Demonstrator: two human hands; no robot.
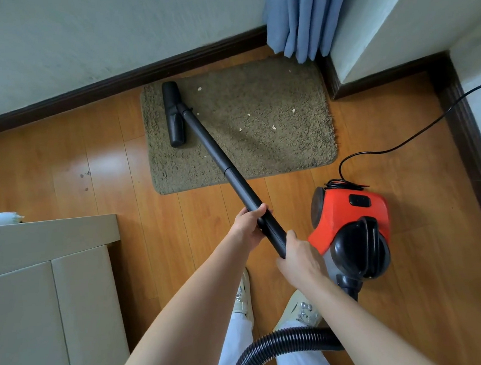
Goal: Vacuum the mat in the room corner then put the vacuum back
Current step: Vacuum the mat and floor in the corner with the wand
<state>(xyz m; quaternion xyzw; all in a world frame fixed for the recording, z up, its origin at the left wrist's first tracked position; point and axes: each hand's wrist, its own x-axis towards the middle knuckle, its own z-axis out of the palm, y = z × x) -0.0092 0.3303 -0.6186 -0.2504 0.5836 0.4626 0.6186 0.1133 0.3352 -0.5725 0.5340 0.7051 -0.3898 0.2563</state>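
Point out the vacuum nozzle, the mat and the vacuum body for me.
vacuum nozzle (174, 115): head view, middle of the black floor head.
mat (260, 151): head view, bare pile right of the tube.
vacuum body (344, 214): head view, orange top shell.

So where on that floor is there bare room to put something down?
Bare wood floor lies left of the mat, between the baseboard and the cabinet. It is crowded on the right, where the red vacuum and its cord lie.

I'm standing in a home, in a room corner with a wooden plank floor (414, 254), dark skirting board (108, 83), blue curtain (303, 11) and small shaggy mat (259, 140).
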